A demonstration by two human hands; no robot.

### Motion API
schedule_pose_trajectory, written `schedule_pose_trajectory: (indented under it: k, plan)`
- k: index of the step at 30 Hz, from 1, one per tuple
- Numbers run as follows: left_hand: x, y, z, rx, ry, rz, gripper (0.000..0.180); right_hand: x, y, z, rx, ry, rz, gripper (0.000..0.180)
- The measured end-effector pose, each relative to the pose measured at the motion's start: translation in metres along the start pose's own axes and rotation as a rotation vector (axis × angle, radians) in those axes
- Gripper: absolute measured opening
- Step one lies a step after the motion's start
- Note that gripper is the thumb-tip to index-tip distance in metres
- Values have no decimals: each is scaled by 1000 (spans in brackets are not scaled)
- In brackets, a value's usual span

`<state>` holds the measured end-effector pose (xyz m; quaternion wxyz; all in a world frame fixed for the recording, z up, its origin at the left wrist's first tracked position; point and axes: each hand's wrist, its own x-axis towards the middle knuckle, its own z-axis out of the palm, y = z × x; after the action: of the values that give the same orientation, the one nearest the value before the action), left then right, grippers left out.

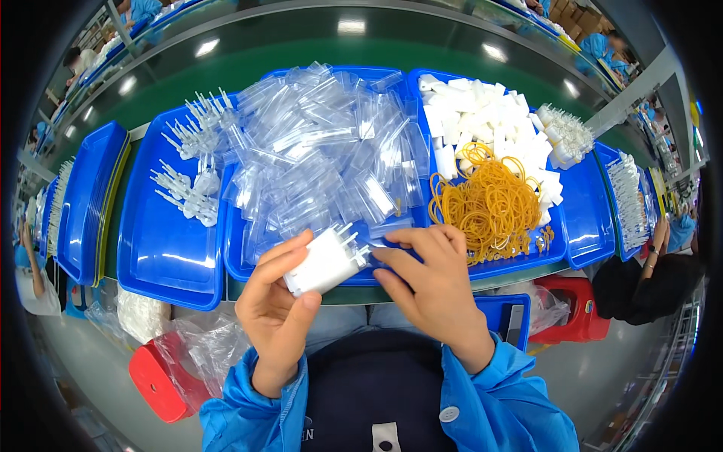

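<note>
My left hand [275, 290] is closed around a white block-shaped piece [325, 264] with several thin white prongs sticking out of its upper right end. It holds the piece tilted, over the front edge of a blue tray [245, 265]. Close beside the prongs is my right hand [433, 275], its fingers bent and drawn toward the thumb. What lies between those fingertips, if anything, is too small to make out. Right behind both hands a large heap of clear plastic sleeves [316, 143] fills the tray.
A blue tray [169, 256] at left holds pronged white pieces [188, 188]. At right, another has white blocks [482, 113], yellow-brown rubber bands [489, 203] and a pronged bundle [565, 135]. Stacked trays [90, 203] stand far left. Red stools [162, 380] flank me; co-workers sit at both sides.
</note>
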<state>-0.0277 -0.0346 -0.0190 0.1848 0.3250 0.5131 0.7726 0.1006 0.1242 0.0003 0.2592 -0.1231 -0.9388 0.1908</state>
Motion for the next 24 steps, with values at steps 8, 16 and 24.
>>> schedule_pose_trajectory:
  k: [8,16,24]
  plan:
    - [2,1,3,74,8,90,38,6,-9,7,-9,-46,-71,26]
    - [1,3,6,120,-29,90,37,1,-2,-7,242,134,167,15]
    - [2,4,11,152,-114,119,38,-1,11,-19,1154,300,484,19]
